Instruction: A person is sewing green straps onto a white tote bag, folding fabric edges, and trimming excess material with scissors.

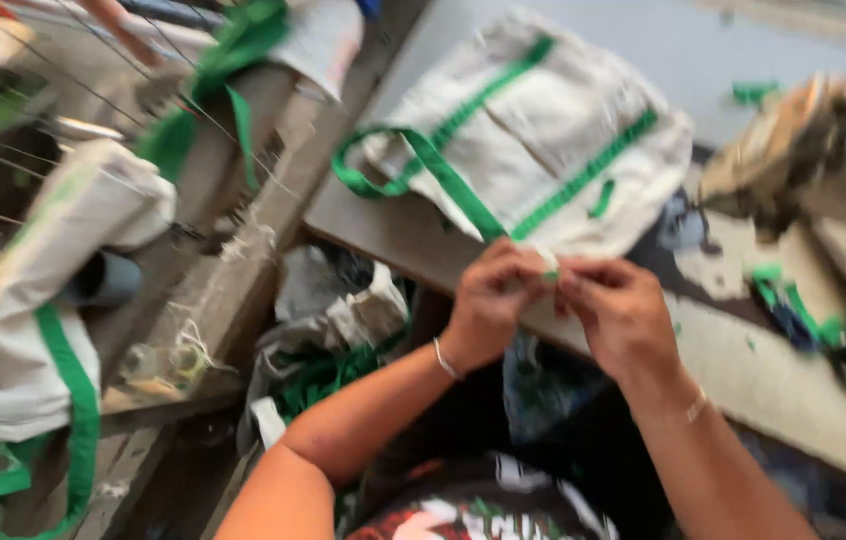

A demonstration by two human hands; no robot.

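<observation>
Pinching the near edge of a cream cloth bag point(543, 130) with green strap point(443, 170), left hand point(493, 295) and right hand point(618, 310) meet, fingers closed; bag lies on the worktable point(393, 240) by a sewing machine point(823, 150).

Cream bag point(543, 130), green straps point(443, 165), green scraps point(793, 295).

**Hidden, cropped or blurred**

- Whole view: motion-smeared.
- Green strap end point(549, 272): pinched between my left hand point(491, 295) and right hand point(615, 310); tip covered.
- Sewing machine point(823, 150), possibly: blurred, cut by right edge.
- Bag pile point(33, 300): cropped at left edge.
</observation>
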